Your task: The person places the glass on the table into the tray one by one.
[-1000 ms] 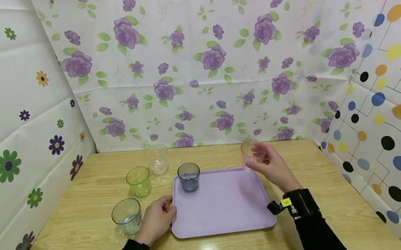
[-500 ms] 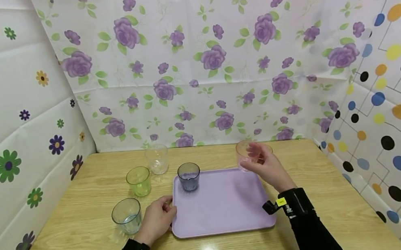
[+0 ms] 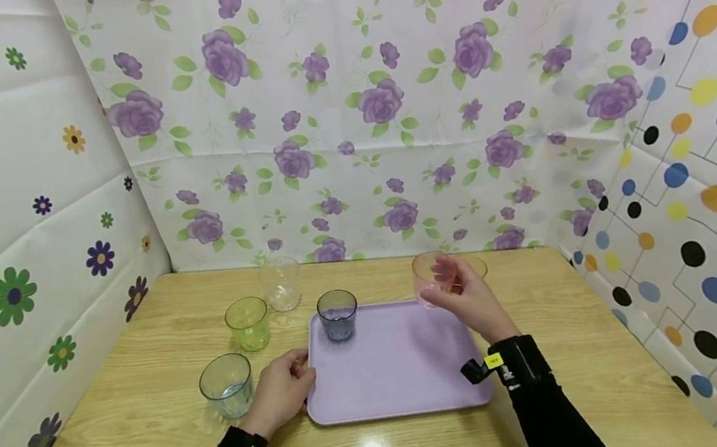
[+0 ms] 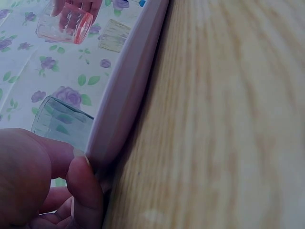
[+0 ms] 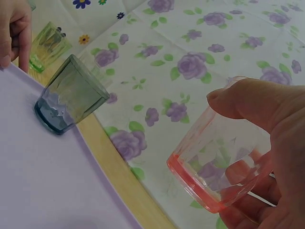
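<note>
My right hand (image 3: 467, 296) grips a clear pink glass (image 3: 426, 282) between thumb and fingers, upright, above the far right part of a lilac tray (image 3: 401, 379). The right wrist view shows the thumb near the rim of the pink glass (image 5: 209, 157) and fingers round its far side. With thumb and fingertips, my left hand (image 3: 281, 392) pinches the tray's left edge, seen close in the left wrist view. A dark grey-blue glass (image 3: 339, 320) stands on the tray's far left corner.
Left of the tray stand a green glass (image 3: 249, 330), a colourless glass (image 3: 282, 286) and a bluish glass (image 3: 228, 390). A pale yellowish glass (image 3: 481, 267) shows partly behind my right hand. Patterned cloth walls (image 3: 346, 108) close off the table's back and sides.
My right hand has moved left with the pink glass, over the tray's far edge, uncovering part of the yellowish glass behind. The left hand and the tray have stayed put.
</note>
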Motion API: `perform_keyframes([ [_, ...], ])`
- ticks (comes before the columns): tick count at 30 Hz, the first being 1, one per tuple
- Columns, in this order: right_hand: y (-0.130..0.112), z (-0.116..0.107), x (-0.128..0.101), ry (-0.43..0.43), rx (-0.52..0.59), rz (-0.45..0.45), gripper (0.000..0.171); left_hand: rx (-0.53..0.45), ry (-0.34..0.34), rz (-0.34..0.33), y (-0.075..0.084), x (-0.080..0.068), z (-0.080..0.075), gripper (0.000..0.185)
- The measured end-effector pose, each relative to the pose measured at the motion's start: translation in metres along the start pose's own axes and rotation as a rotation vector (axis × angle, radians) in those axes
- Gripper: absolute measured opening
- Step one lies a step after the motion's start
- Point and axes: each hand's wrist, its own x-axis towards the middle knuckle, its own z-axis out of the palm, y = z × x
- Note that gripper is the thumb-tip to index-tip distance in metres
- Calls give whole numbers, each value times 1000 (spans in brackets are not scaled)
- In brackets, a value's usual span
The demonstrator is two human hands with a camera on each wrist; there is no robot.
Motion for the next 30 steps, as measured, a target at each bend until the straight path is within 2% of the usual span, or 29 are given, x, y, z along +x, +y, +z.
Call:
perform_keyframes([
  [23,0,17,4,-7,-23,-10,82,-4,-2,-7,1,-1,-1,44],
  [30,-2,23,5,-21,14,-11,81,3,-1,-2,1,-1,-1,44],
])
